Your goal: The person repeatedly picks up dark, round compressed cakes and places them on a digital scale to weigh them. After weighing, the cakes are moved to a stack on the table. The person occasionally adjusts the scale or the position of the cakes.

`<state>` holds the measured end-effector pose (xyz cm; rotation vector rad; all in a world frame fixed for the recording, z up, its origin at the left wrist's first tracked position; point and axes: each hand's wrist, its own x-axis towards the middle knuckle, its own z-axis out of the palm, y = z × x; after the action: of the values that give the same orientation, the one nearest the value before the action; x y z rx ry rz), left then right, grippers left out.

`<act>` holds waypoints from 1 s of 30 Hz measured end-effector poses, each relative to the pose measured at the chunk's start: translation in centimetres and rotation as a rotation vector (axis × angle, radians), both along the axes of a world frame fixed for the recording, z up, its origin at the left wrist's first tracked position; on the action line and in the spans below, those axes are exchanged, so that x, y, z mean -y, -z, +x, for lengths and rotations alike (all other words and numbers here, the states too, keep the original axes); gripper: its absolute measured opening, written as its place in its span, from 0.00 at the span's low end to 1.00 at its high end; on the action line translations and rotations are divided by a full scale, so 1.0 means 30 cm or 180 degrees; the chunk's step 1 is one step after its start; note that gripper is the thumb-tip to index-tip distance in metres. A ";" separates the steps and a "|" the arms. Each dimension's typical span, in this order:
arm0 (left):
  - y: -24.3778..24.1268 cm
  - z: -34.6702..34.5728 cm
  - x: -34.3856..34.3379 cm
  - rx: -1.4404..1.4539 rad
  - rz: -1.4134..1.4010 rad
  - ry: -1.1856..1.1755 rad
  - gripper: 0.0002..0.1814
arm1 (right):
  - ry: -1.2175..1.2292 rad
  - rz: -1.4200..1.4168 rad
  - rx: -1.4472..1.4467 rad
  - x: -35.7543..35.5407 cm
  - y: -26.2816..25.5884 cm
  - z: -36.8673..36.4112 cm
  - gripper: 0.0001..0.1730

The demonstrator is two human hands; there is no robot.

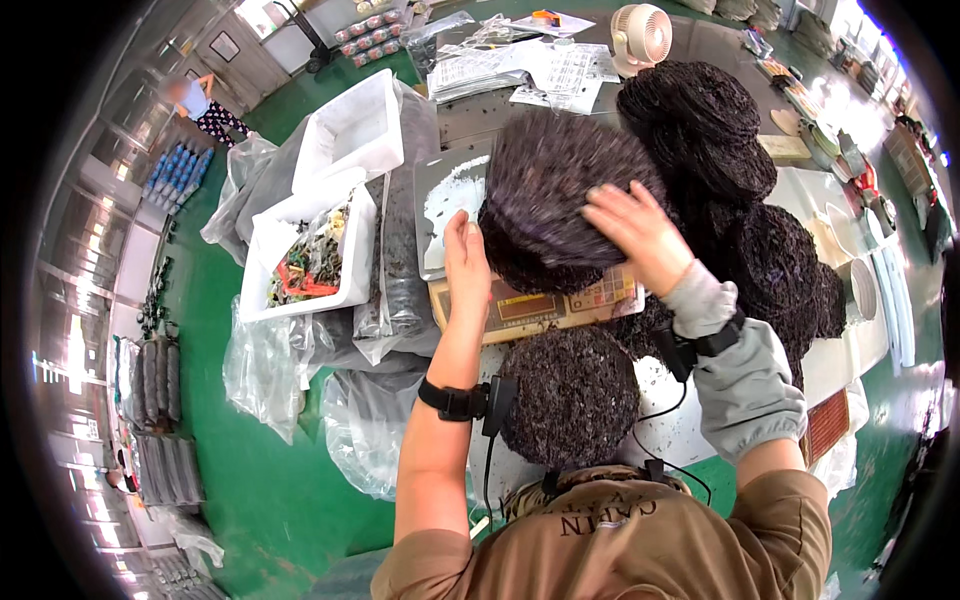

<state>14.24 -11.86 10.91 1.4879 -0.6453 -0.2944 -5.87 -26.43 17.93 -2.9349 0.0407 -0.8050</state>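
Two round cakes of dark dried seaweed are piled over a digital bench scale [491, 326]. The upper seaweed cake [562, 180] is blurred by motion and hides most of the pan. My left hand [468, 259] is upright at its left edge, fingers extended; contact there is unclear. Over its right side lies my right hand [634, 232], fingers spread; whether it grips is unclear. Beneath, the lower cake [540, 274] shows only its near edge. Between my forearms, another seaweed cake [570, 397] rests close to my body.
Stacked seaweed cakes [690, 127] crowd the right side. On the left, a white plastic bin [255, 300] holds mixed scraps, beside another white bin [349, 127] and filled plastic bags [405, 247]. Papers [480, 71] and a small fan [641, 37] stand beyond. A person [199, 101] is far left.
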 end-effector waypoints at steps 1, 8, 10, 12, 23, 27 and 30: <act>0.003 0.012 0.008 0.0082 0.0082 -0.0007 0.20 | 0.0057 0.0056 -0.0415 -0.001 0.041 0.037 0.41; 0.032 -0.009 0.022 0.0228 0.0150 -0.0171 0.27 | 0.1035 0.3070 0.1564 0.295 0.219 0.113 0.26; 0.040 -0.018 0.085 0.0290 0.0261 -0.0220 0.28 | 0.0759 0.3816 0.1303 0.334 0.311 0.153 0.27; 0.060 0.014 0.112 0.0040 0.0202 -0.0526 0.27 | 0.0689 0.4042 0.1407 0.225 0.298 0.207 0.26; -0.035 0.138 -0.006 -0.0461 -0.0910 -0.0712 0.16 | 0.1058 0.3678 0.1834 0.113 0.289 0.227 0.24; -0.135 -0.092 -0.257 0.0254 -0.0551 0.0661 0.18 | 0.0628 0.3698 0.1464 -0.004 0.249 -0.137 0.21; -0.056 -0.307 -0.464 0.1615 0.1413 0.2711 0.33 | 0.0586 0.3886 0.0020 -0.206 0.454 -0.347 0.22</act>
<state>5.04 2.07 12.58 1.6457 -1.7113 -0.7579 -16.29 -20.24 4.33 -1.7741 0.5755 -0.5046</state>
